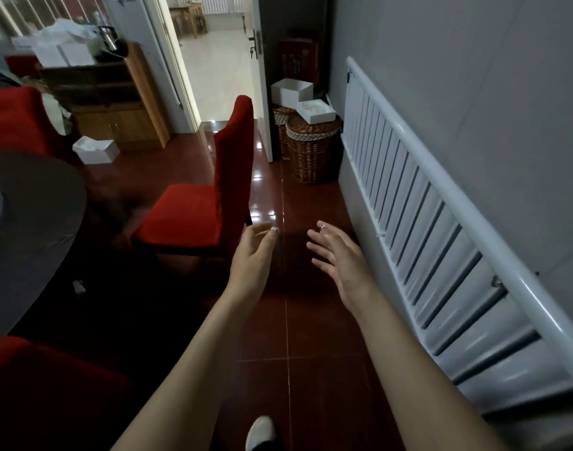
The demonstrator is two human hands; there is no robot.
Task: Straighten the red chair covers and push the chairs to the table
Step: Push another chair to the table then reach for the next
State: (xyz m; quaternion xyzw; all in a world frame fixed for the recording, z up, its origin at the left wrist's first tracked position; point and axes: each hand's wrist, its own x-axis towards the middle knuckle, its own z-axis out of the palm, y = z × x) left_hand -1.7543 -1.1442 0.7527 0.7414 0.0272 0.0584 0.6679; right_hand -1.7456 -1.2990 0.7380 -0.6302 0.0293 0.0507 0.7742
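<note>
Table [34, 203] cropped left, nearest chair [41, 385] half-seen

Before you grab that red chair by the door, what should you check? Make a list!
1. Is the left hand and right hand holding nothing: ok.
2. Hands touching the chair: not ok, both short of it.
3. Chair up against the table: not ok, a gap shows.
4. Red cover smooth: cannot tell, the back's far side is hidden.
5. Dark floor by the table free: cannot tell.

open floor aisle [291, 196], chair [213, 190] left, radiator [425, 206] right
</note>
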